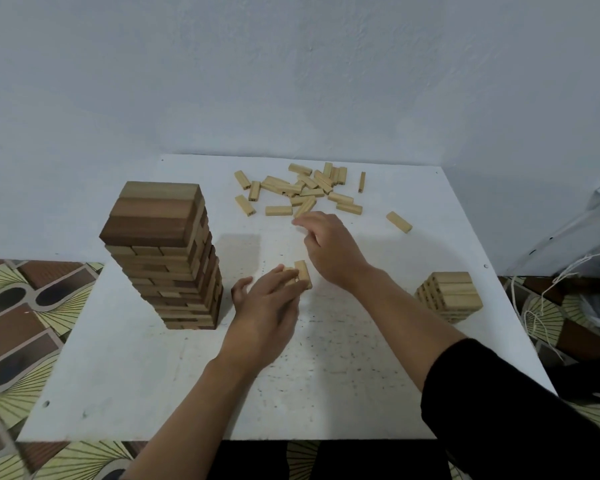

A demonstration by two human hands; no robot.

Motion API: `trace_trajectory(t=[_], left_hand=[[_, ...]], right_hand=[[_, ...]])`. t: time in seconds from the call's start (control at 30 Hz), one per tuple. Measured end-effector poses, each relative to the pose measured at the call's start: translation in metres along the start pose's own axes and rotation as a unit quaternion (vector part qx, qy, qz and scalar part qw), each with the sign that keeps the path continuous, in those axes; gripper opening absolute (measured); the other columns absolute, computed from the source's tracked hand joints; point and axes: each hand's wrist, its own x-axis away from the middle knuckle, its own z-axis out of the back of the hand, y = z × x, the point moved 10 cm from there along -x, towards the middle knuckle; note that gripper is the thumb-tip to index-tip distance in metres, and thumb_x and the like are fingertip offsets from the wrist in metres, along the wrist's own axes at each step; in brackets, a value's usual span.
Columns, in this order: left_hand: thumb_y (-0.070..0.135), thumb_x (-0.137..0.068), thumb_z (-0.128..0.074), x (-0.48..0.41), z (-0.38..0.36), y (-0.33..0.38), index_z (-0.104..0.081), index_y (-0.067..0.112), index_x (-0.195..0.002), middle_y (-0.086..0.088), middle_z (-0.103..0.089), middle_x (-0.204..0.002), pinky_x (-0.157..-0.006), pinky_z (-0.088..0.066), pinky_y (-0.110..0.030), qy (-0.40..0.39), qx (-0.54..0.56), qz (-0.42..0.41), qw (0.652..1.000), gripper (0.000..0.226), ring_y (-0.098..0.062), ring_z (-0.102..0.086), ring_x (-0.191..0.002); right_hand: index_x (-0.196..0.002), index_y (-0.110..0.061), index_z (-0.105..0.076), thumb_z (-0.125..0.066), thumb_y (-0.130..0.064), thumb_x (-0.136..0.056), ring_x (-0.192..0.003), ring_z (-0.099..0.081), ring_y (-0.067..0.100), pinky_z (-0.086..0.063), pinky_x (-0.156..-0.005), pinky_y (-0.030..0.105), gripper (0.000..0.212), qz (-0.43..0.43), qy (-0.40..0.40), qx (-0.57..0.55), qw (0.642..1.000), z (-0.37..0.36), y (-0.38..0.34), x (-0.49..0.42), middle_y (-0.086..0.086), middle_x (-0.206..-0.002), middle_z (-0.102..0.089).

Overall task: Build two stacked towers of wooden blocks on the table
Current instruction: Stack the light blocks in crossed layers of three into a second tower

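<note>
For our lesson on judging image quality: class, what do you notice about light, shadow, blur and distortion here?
Head view: light is soft and even, with no glare; the tall tower throws a faint shadow rightward on the table. Head view: the right hand has motion-blurred fingers. Head view: the wide lens splays the table's edges.

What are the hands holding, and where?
Nothing gripped: left hand presses straight fingers against the side of small pale wooden blocks; right hand looks empty.
</note>
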Motion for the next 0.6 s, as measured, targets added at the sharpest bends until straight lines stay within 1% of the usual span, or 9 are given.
trace_trajectory(t=[0.07,0.1,0.17,0.27,0.33,0.4,0.5,0.6], left_hand=[[0.017,-0.098,-0.06,0.0,0.001,0.0,-0.068,0.038,-0.125,0.012,-0.055,-0.145,-0.117,-0.015,-0.046,0.004,0.001,0.004,1.0,0.035,0.0,-0.033,-0.145],[0.017,-0.098,-0.06,-0.001,0.001,0.0,-0.068,0.038,-0.125,0.012,-0.055,-0.146,-0.117,-0.014,-0.046,0.004,0.003,0.005,1.0,0.035,0.0,-0.032,-0.145],[0.016,-0.098,-0.059,-0.001,0.001,-0.001,-0.069,0.036,-0.126,0.01,-0.055,-0.146,-0.117,-0.014,-0.046,0.003,0.006,0.005,1.0,0.035,-0.001,-0.032,-0.146],[0.016,-0.098,-0.057,0.0,0.0,-0.003,-0.068,0.033,-0.128,0.009,-0.055,-0.147,-0.117,-0.016,-0.046,-0.002,0.002,-0.003,1.0,0.036,-0.004,-0.032,-0.146],[0.018,-0.098,-0.053,0.0,-0.001,-0.004,-0.066,0.033,-0.131,0.009,-0.053,-0.148,-0.117,-0.018,-0.049,-0.01,-0.001,-0.003,1.0,0.039,-0.006,-0.032,-0.147],[0.019,-0.097,-0.05,-0.001,-0.002,-0.005,-0.066,0.031,-0.133,0.008,-0.053,-0.149,-0.117,-0.021,-0.053,-0.018,0.001,0.0,1.0,0.041,-0.009,-0.032,-0.147],[0.017,-0.096,-0.052,-0.001,-0.001,-0.005,-0.066,0.028,-0.133,0.006,-0.054,-0.148,-0.115,-0.027,-0.056,-0.02,0.015,0.003,1.0,0.041,-0.01,-0.033,-0.147],[0.015,-0.095,-0.056,-0.001,0.0,-0.006,-0.069,0.027,-0.13,0.005,-0.055,-0.146,-0.115,-0.027,-0.057,-0.019,0.025,0.01,0.999,0.038,-0.011,-0.035,-0.145]], right_hand=[[-0.145,-0.01,-0.051,-0.038,-0.016,-0.102,-0.143,-0.033,0.027,-0.031,-0.116,0.044,0.045,-0.007,-0.055,0.066,0.996,-0.013,0.0,-0.015,0.008,-0.153,-0.045],[-0.148,-0.01,-0.046,-0.037,-0.02,-0.104,-0.147,-0.027,0.027,-0.03,-0.117,0.049,0.046,-0.013,-0.074,0.1,0.992,-0.018,0.001,-0.02,0.008,-0.157,-0.039],[-0.149,-0.01,-0.042,-0.035,-0.025,-0.105,-0.149,-0.023,0.026,-0.031,-0.115,0.052,0.047,-0.025,-0.095,0.144,0.985,-0.024,0.002,-0.026,0.007,-0.16,-0.034],[-0.143,-0.005,-0.048,-0.035,-0.025,-0.105,-0.146,-0.031,0.023,-0.035,-0.113,0.049,0.045,-0.033,-0.093,0.166,0.981,-0.029,0.007,-0.026,0.007,-0.157,-0.038],[-0.132,-0.004,-0.057,-0.036,-0.023,-0.104,-0.136,-0.044,0.024,-0.039,-0.109,0.043,0.04,-0.03,-0.061,0.158,0.985,-0.026,0.008,-0.022,0.008,-0.146,-0.05],[-0.123,-0.004,-0.063,-0.038,-0.02,-0.103,-0.122,-0.054,0.024,-0.042,-0.104,0.041,0.035,-0.04,-0.025,0.119,0.992,-0.018,0.01,-0.014,0.008,-0.133,-0.058],[-0.127,-0.003,-0.063,-0.041,-0.016,-0.103,-0.12,-0.055,0.02,-0.044,-0.104,0.035,0.035,-0.065,0.006,0.038,0.997,-0.009,0.016,0.005,0.006,-0.132,-0.06],[-0.117,-0.005,-0.068,-0.043,-0.014,-0.103,-0.105,-0.059,0.015,-0.047,-0.094,0.029,0.03,-0.083,0.041,-0.005,0.996,0.0,0.018,0.026,0.004,-0.118,-0.065]])
